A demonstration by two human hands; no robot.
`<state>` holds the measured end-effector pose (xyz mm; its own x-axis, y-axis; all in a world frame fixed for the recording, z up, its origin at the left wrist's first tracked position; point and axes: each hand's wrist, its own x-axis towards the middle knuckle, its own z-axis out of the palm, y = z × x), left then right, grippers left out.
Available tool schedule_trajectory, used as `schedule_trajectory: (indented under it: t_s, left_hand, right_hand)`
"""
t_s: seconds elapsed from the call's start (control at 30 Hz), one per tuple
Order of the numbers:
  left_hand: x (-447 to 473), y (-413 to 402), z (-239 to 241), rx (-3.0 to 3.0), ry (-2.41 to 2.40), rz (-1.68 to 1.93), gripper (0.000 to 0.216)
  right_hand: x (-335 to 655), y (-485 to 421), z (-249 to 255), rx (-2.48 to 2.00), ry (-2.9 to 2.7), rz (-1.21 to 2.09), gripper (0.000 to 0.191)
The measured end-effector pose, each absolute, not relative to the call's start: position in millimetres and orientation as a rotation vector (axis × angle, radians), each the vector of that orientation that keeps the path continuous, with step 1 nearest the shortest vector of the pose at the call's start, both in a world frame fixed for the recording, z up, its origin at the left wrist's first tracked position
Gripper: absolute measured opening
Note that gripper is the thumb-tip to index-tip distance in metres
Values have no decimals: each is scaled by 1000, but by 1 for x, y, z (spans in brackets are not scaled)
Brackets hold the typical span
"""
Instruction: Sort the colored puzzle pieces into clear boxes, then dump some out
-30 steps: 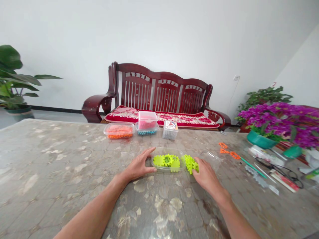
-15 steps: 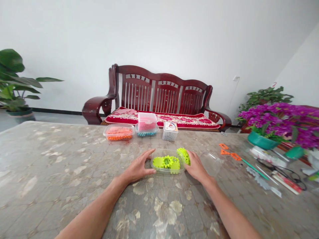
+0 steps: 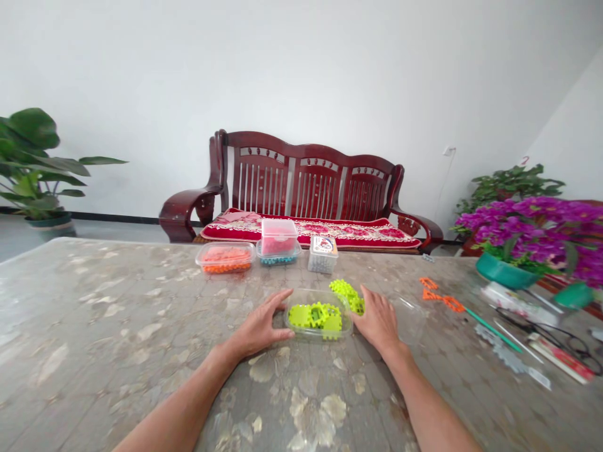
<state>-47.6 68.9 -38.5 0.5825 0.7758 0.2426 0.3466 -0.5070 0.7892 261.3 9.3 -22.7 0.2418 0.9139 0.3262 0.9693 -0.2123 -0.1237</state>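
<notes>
A clear plastic container (image 3: 347,333) stands in front of me, with several yellow-green toothed plastic pieces (image 3: 316,317) inside. My left hand (image 3: 264,323) curves round its left end, thumb at the near side and fingers at the far side. My right hand (image 3: 377,319) is by the right end, fingers stretched forward and thumb near the rim. Between that hand and the container, more yellow-green pieces (image 3: 346,294) lie outside, partly behind the hand. Whether the right fingertips touch them is hard to tell. A clear lid (image 3: 409,314) lies to the right.
Farther back are a tub of orange pieces (image 3: 226,258), a pink box (image 3: 279,237) on a tub of blue pieces (image 3: 277,258), and a box of grey pieces (image 3: 323,256). Orange pieces (image 3: 443,298), a green stick (image 3: 494,329) and a flowerpot (image 3: 506,270) are at right.
The yellow-green pieces by my right hand now lie flatter and reach farther back. My right fingers have straightened. My left hand stays at the container, and the whole view has shifted slightly.
</notes>
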Motion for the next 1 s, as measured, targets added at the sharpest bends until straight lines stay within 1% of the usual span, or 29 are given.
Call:
schedule_trajectory:
  t_s: [0.13,0.27,0.37,0.47,0.57,0.67,0.77,0.87,1.0]
  left_hand:
    - [-48,69,-39,2095,882,774,88]
    - [-49,70,-42,2107,875,785,90]
    - [-49,71,-44,2102,882,782,90]
    - [-49,71,-45,2099,892,786,92]
    - [-49,71,-44,2099,898,781,93]
    - [-49,70,-42,2104,897,772,92]
    - [-48,70,-42,2116,900,781,91]
    - [-48,71,-43,2121,914,778,91]
    - [-49,70,-42,2112,914,772,92]
  right_hand:
    - [266,7,-19,-2308,-1760,-185,64]
    - [278,10,-22,-2261,-1700,-151,62]
    - [283,13,-17,-2063,-1601,-141,58]
    - [277,13,-4,-1771,-1592,17,56]
    - [261,11,10,-1601,-1728,160,55]
    - [245,9,16,-1511,-1932,196,57]
    - [237,10,16,-1470,-2098,204,62]
    - [239,13,13,-1464,-2102,196,66]
    - [254,24,4,-1579,-1809,195,55]
